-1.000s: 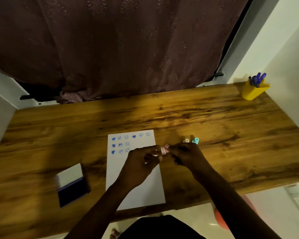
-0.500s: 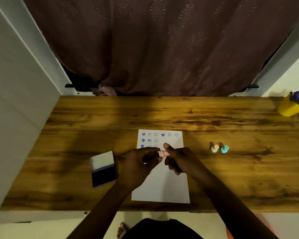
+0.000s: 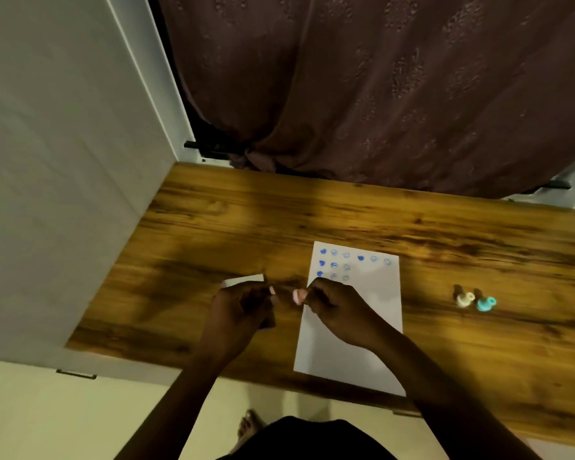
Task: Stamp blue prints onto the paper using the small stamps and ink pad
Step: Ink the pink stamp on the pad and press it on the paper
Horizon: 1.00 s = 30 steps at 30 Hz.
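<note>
1. The two hands, joined over the paper a moment ago, have shifted toward the ink pad; the right hand pinches a pink stamp at the sheet's left edge; inking looks like the next step.
2. The left hand has come over the pad and hides most of it; whether it grips it I cannot tell.
3. Blue prints fill only the paper's far end; much stays blank.
4. A cream stamp and a teal stamp stand together, right of the sheet.
5. The wooden counter meets a brown curtain behind and a white wall on the left; the view has swung left.
</note>
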Each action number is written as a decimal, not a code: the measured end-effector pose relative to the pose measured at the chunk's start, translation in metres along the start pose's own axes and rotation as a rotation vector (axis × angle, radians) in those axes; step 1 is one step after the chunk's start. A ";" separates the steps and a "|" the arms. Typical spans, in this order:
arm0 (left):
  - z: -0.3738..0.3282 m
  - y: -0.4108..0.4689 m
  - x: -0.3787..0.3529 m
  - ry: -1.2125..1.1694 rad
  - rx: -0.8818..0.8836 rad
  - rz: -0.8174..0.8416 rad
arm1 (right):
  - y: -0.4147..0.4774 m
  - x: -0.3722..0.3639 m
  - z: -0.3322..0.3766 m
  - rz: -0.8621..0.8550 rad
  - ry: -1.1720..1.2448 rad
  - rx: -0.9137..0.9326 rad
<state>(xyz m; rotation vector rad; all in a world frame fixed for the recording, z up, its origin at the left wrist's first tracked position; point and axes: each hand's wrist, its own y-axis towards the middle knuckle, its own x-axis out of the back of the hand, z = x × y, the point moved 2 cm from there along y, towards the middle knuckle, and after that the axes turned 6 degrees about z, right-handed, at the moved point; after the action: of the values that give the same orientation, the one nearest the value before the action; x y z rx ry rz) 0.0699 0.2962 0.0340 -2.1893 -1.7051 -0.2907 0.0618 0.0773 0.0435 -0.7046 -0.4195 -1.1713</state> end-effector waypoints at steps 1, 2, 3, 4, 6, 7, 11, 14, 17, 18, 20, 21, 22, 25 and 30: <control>0.006 -0.002 0.009 0.015 0.017 -0.030 | 0.002 -0.006 0.005 -0.044 -0.106 0.070; 0.012 -0.004 0.018 0.033 0.029 -0.063 | 0.005 -0.013 0.010 -0.069 -0.182 0.133; 0.017 -0.005 0.025 0.049 0.036 -0.094 | 0.007 -0.022 0.013 -0.057 -0.229 0.169; 0.021 -0.008 0.032 0.060 0.038 -0.125 | 0.012 -0.031 0.016 -0.021 -0.257 0.189; 0.030 -0.012 0.044 0.071 0.040 -0.165 | 0.023 -0.048 0.020 0.045 -0.303 0.202; 0.035 -0.014 0.049 0.070 0.038 -0.172 | 0.030 -0.056 0.020 0.064 -0.340 0.204; 0.050 -0.021 0.064 0.075 0.039 -0.181 | 0.051 -0.081 0.026 0.190 -0.521 0.141; 0.058 -0.024 0.071 0.060 0.059 -0.190 | 0.061 -0.091 0.029 0.214 -0.607 0.143; 0.061 -0.023 0.077 0.061 0.032 -0.179 | 0.069 -0.097 0.030 0.209 -0.693 0.140; 0.061 -0.022 0.078 0.054 0.025 -0.170 | 0.071 -0.099 0.028 0.208 -0.720 0.138; 0.062 -0.021 0.078 0.031 0.022 -0.167 | 0.073 -0.104 0.024 0.203 -0.772 0.147; 0.064 -0.020 0.078 0.023 0.029 -0.169 | 0.073 -0.106 0.023 0.201 -0.789 0.153; 0.065 -0.019 0.078 0.017 0.036 -0.168 | 0.073 -0.108 0.022 0.197 -0.800 0.160; 0.067 -0.016 0.076 -0.008 0.036 -0.142 | 0.074 -0.111 0.021 0.192 -0.828 0.180; 0.067 -0.008 0.078 -0.021 0.083 -0.129 | 0.078 -0.112 0.023 0.225 -0.861 0.169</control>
<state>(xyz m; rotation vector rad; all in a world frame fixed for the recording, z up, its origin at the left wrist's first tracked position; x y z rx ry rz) 0.0783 0.3940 0.0025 -2.0353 -1.8393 -0.2256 0.0966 0.1867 -0.0337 -1.0607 -1.1118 -0.5620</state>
